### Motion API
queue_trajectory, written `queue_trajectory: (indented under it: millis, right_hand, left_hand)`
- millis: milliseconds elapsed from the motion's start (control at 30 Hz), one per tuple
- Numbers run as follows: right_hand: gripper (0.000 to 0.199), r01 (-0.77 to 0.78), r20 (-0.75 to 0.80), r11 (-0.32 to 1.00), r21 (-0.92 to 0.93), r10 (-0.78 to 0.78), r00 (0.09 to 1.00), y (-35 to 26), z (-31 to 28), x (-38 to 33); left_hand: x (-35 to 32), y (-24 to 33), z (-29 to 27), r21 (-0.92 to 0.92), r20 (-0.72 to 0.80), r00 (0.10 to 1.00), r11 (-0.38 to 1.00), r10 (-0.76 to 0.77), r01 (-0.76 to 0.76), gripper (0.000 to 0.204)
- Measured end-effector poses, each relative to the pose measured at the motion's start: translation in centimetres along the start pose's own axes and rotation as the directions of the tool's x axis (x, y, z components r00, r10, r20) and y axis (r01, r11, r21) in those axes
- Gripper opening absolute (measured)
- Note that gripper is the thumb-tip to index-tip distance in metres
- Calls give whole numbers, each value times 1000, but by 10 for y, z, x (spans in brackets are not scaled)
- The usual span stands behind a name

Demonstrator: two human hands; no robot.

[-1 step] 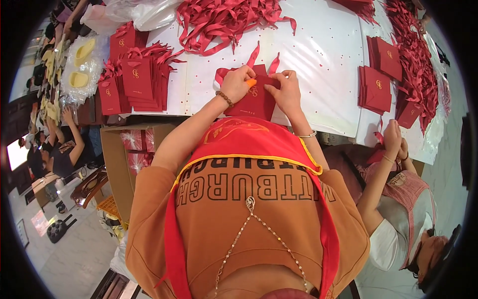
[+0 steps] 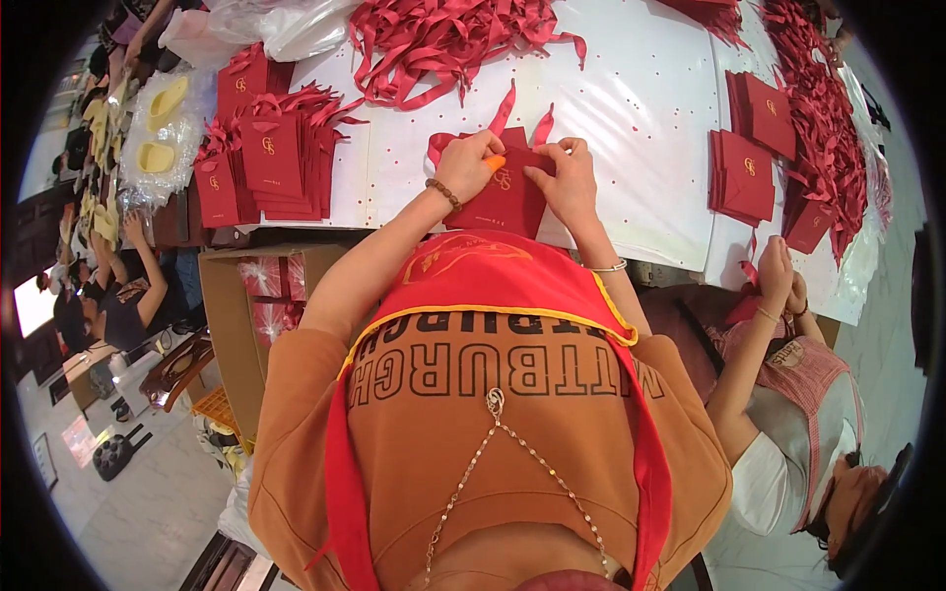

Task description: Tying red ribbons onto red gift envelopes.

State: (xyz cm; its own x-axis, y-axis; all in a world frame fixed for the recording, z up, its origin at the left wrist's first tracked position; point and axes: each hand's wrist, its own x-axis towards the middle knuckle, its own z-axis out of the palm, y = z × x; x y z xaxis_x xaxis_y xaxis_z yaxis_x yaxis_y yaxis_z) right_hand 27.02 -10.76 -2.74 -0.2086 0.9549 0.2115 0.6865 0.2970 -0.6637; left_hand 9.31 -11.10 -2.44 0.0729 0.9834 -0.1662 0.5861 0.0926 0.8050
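While the white desk [image 2: 631, 118] runs wide across the room, it is scattered with tiny red flecks and heaped at its far edge with a tangle of red ribbons [image 2: 443, 39]. To the left stands a stack of finished red paper bags [image 2: 266, 158] with ribbon handles, and to the right lie flat red bags [image 2: 744, 172] in small piles beside more ribbon. Both forearms reach forward from the orange shirt and red apron. The left hand [image 2: 468, 163], a beaded bracelet on its wrist and an orange cot on one fingertip, has its grip pinched on the upper left edge of a red paper bag [image 2: 503, 202]. The right hand [image 2: 567, 182] pinches the same bag's upper right edge, thumb pressed on its face. That bag lies flat at the desk's near edge, straight ahead, with two ribbon ends sticking up behind it. Below the desk to the left, an open cardboard box [image 2: 232, 315] holds wrapped red packs. On the right a co-worker's hands [image 2: 783, 281] are clasped near the desk's edge.
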Motion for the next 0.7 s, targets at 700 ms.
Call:
queue_trajectory:
  millis: [700]
  right_hand:
    - [25,-260,332,882,392,128,934,5,39,18]
  left_hand:
    - [-1,-5,-8,-117,11,977,970,-212,212,14]
